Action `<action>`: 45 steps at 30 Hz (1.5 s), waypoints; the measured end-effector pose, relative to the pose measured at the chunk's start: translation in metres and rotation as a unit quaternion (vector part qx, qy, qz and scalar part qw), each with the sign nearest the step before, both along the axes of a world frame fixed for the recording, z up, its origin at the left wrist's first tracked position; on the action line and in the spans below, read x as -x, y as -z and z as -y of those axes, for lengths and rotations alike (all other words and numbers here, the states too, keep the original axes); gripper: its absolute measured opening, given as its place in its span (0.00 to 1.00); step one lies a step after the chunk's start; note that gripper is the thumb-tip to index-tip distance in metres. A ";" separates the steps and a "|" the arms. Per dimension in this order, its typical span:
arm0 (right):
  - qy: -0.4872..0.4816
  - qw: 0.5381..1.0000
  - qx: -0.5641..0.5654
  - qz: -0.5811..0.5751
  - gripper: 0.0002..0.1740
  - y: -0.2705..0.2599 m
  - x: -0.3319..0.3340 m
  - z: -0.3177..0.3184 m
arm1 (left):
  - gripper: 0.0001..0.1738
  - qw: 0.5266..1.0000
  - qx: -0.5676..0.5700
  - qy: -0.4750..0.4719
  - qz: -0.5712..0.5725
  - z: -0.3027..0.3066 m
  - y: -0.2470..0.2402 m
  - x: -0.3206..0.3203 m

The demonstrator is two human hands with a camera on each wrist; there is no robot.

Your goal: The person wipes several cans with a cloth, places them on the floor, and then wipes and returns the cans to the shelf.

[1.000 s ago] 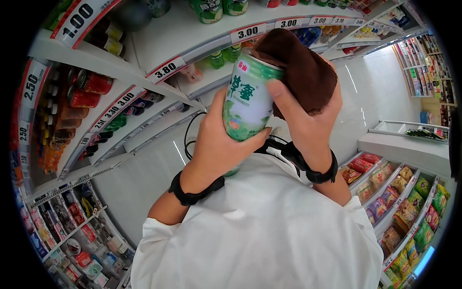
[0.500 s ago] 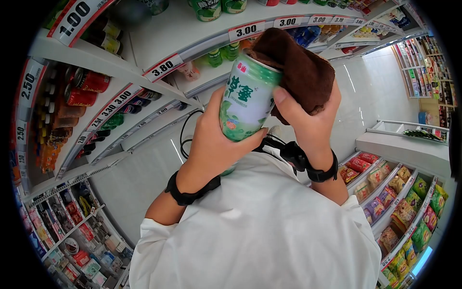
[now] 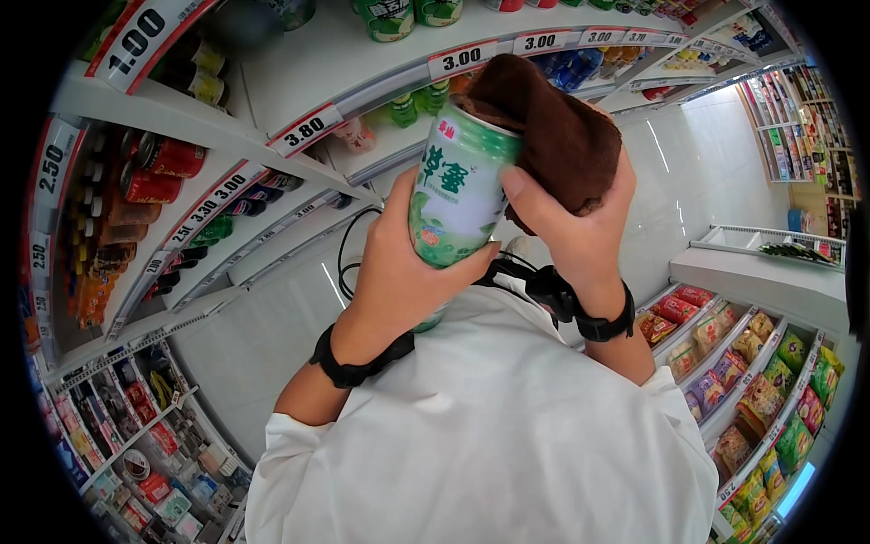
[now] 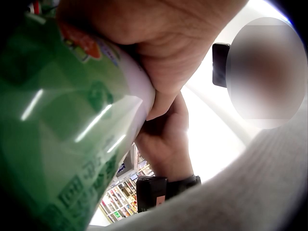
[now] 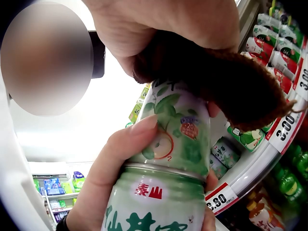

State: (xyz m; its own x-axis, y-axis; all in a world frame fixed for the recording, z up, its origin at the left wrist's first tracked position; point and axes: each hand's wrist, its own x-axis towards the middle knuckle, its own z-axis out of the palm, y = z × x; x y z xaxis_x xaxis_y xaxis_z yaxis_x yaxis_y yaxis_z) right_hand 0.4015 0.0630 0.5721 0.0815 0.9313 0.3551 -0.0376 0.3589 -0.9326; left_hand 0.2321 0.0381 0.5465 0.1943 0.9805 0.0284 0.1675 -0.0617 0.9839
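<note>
A green-and-white can (image 3: 458, 195) is gripped by my left hand (image 3: 390, 267), fingers and thumb wrapped round its lower part. My right hand (image 3: 589, 240) holds a brown cloth (image 3: 571, 136) against the can's upper end and side, thumb near the can's edge. The right wrist view shows the can (image 5: 168, 130) end to end with a second, similar can (image 5: 154, 207), a metal rim between them. There the cloth (image 5: 226, 82) covers the first can's top. In the left wrist view a green can surface (image 4: 57, 120) fills the left side, beneath my left hand (image 4: 163, 43).
Drink shelves with price labels (image 3: 462, 59) curve round ahead and left, close beyond the cans. Red cans (image 3: 149, 186) lie on a left shelf. Snack bags (image 3: 761, 399) fill racks at right, and small packaged goods (image 3: 154, 453) stand at lower left. A black cable (image 3: 344, 254) hangs behind my left hand.
Both hands, the can and the cloth have shifted slightly left in the head view. The cloth remains against the can's upper end, and both grips are kept.
</note>
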 end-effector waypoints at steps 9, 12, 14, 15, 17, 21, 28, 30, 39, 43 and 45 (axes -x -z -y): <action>-0.048 0.985 0.060 -0.155 0.26 -0.018 -0.016 -0.006 | 0.47 0.990 -0.136 0.031 -0.025 -0.006 0.014 0.017; -0.070 0.980 0.082 -0.168 0.29 -0.022 -0.025 -0.004 | 0.50 0.985 -0.164 0.050 -0.035 -0.004 0.019 0.028; -0.062 0.981 0.078 -0.167 0.32 -0.019 -0.033 -0.003 | 0.49 0.987 -0.150 0.050 -0.014 -0.003 0.022 0.030; -0.108 0.984 0.075 -0.122 0.36 -0.015 -0.042 -0.001 | 0.49 0.987 -0.150 0.050 -0.014 -0.001 0.023 0.030; -0.147 0.977 0.089 -0.123 0.43 -0.011 -0.043 0.005 | 0.49 0.985 -0.158 0.053 -0.033 -0.003 0.022 0.032; -0.129 0.977 0.092 -0.146 0.29 -0.021 -0.039 0.012 | 0.49 0.983 -0.169 0.064 -0.037 -0.004 0.027 0.033; -0.042 0.999 0.007 0.011 0.21 -0.046 -0.031 0.008 | 0.51 0.982 -0.170 0.069 -0.044 -0.003 0.029 0.034; -0.024 1.000 -0.005 0.018 0.20 -0.048 -0.034 0.007 | 0.52 0.988 -0.133 0.067 -0.039 -0.002 0.028 0.034; -0.040 0.981 -0.090 0.168 0.19 -0.062 -0.050 0.008 | 0.50 0.980 -0.182 0.075 -0.037 -0.006 0.027 0.034; -0.077 0.970 -0.072 0.221 0.18 -0.070 -0.048 0.018 | 0.49 0.978 -0.189 0.071 -0.051 -0.006 0.033 0.034; -0.091 0.966 -0.065 0.235 0.18 -0.070 -0.048 0.020 | 0.49 0.964 -0.252 0.018 -0.082 -0.007 0.043 0.034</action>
State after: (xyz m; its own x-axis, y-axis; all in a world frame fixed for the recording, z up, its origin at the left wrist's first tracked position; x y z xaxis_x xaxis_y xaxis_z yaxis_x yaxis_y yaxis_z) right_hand 0.4493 0.0425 0.6418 -0.2779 0.8602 0.4276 0.3045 0.5011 -0.8101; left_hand 0.1984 0.0448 0.5037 0.2709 0.8430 0.4647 0.3074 -0.5333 0.7881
